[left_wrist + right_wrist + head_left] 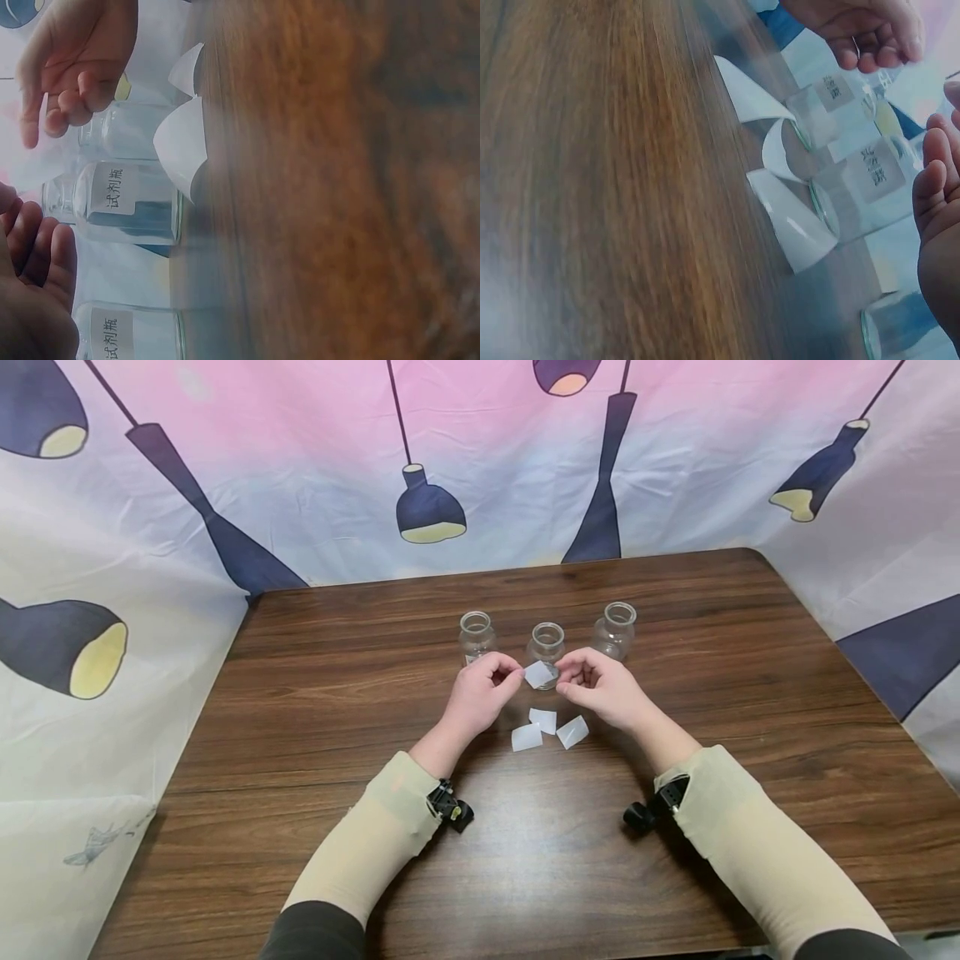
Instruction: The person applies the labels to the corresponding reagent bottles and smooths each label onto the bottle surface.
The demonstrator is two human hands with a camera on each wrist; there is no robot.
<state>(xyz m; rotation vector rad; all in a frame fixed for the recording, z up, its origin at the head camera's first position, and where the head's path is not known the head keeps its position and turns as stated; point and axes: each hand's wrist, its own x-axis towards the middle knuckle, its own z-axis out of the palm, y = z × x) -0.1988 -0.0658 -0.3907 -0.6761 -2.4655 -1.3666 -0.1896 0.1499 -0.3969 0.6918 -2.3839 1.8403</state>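
Note:
My left hand (483,692) pinches a small white paper square (537,674) between thumb and index finger, in front of the middle glass reagent bottle (547,647). To its right, my right hand (603,689) has its thumb and loosely bent fingers apart, close to the paper's right edge; no clear contact shows. Beneath the hands lie three more white paper squares (527,737), curled up at their edges in the right wrist view. Behind the hands stand a left bottle (476,631) and a right bottle (613,633), both clear, upright and without lids.
The bottles carry white printed labels (112,187) on their fronts. Everything rests on a dark brown wooden table (337,693). A cloth printed with lamps (315,485) hangs behind and beside it. Black wrist cameras (450,806) are strapped over the sleeves.

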